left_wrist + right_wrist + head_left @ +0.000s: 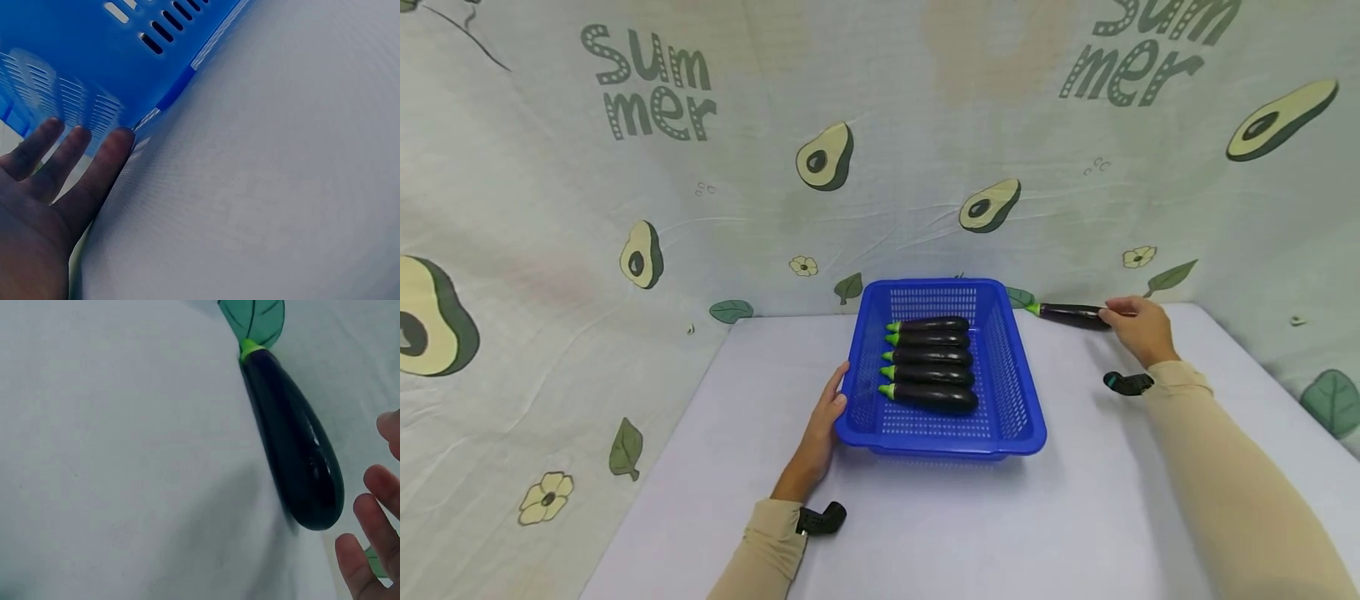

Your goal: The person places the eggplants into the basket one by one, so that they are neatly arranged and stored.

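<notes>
A blue plastic basket point(1015, 367) sits mid-table, holding several dark eggplants point(928, 375) in a column, green stems to the left. My left hand point(827, 417) is at the basket's left side; the left wrist view shows its fairly straight fingers point(103, 165) against the slatted wall point(94, 69). Right of the basket, a single eggplant point(1071, 315) lies at the table's back edge, stem toward the basket. Over its blunt end is my right hand point(1142, 329). In the right wrist view, the spread fingers point(378, 528) appear beside this eggplant point(297, 447), with a gap between.
A white table point(760, 375) carries everything. Behind it hangs a pale cloth point(895, 233) printed with avocados, leaves and lettering, meeting the table's back edge. Each wrist wears a black camera, one on the left point(822, 518) and one on the right point(1127, 383).
</notes>
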`<move>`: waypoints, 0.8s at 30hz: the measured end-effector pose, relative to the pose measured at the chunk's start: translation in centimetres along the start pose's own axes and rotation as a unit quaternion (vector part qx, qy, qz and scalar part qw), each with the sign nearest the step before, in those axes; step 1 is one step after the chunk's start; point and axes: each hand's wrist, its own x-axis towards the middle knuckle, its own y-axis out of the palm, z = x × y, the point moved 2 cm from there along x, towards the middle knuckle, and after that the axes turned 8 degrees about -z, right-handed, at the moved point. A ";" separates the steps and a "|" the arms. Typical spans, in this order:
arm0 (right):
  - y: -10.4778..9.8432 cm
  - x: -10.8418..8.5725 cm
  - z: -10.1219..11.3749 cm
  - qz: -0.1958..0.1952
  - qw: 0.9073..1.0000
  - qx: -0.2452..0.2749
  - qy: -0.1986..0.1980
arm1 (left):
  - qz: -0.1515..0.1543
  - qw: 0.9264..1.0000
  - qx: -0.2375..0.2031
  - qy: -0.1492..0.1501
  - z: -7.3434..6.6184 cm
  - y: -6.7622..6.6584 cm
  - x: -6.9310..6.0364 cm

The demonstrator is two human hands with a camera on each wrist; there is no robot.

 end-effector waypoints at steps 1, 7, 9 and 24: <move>0.1 0.1 -0.3 0.004 1.000 -0.004 0.003 | 0.000 1.000 0.000 -0.002 0.0 -0.1 0.0; 0.4 0.7 -1.1 0.032 0.999 -0.028 0.004 | -0.001 1.000 -0.003 -0.004 -0.1 0.0 -0.1; 0.6 1.1 -1.1 0.042 0.998 -0.036 -0.005 | -0.003 1.000 0.000 -0.004 -0.2 0.0 0.0; 1.6 2.1 -1.0 0.051 0.996 -0.057 -0.037 | 0.001 1.000 -0.008 -0.005 -0.3 0.1 0.0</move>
